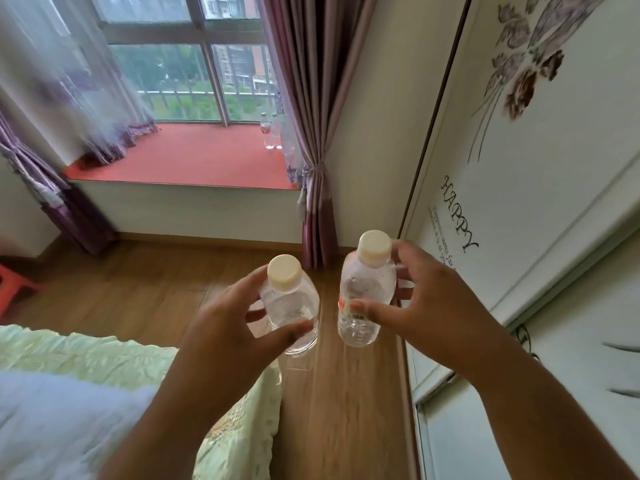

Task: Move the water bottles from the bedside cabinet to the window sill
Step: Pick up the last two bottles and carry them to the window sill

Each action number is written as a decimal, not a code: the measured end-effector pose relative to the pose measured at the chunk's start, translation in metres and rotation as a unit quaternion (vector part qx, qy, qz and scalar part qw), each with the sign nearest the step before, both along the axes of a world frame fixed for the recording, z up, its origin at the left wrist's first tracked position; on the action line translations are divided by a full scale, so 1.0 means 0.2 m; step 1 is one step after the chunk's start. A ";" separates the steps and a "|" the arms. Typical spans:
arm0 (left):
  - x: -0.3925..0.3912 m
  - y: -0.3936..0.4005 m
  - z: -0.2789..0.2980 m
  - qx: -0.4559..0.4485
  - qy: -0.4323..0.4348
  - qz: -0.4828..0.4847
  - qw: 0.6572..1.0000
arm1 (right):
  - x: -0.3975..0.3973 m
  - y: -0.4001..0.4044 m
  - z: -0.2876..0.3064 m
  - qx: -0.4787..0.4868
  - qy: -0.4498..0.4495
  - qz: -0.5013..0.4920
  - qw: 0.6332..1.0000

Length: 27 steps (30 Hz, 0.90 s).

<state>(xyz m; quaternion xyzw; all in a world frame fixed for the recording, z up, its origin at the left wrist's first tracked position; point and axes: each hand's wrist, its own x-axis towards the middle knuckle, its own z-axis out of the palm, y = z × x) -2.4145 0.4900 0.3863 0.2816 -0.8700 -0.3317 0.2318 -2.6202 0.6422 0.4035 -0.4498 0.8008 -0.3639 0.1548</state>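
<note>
My left hand [221,327] grips a clear water bottle [289,299] with a cream cap, held upright over the wooden floor. My right hand [433,306] grips a second clear bottle [363,289] with a cream cap and a red-and-white label, thumb across its front. Both bottles are carried in the air, side by side. Ahead lies the red window sill [194,157]. At its right end, beside the curtain, stand two more clear bottles [270,131], close together.
A bed with a pale green cover [86,351] fills the lower left. A white wardrobe with flower print [536,168] lines the right. Purple curtains [311,98] hang at both ends of the sill. A red stool [14,282] stands at the far left.
</note>
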 end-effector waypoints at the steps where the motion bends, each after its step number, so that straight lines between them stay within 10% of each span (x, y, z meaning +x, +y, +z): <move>1: -0.03 -0.02 0.00 0.003 -0.003 0.003 1.000 | -0.03 -0.02 0.00 0.003 0.000 0.001 1.000; 27: -0.87 -1.38 -0.06 0.037 -0.004 -0.072 0.997 | -0.70 -1.22 0.02 0.034 0.024 -0.058 0.997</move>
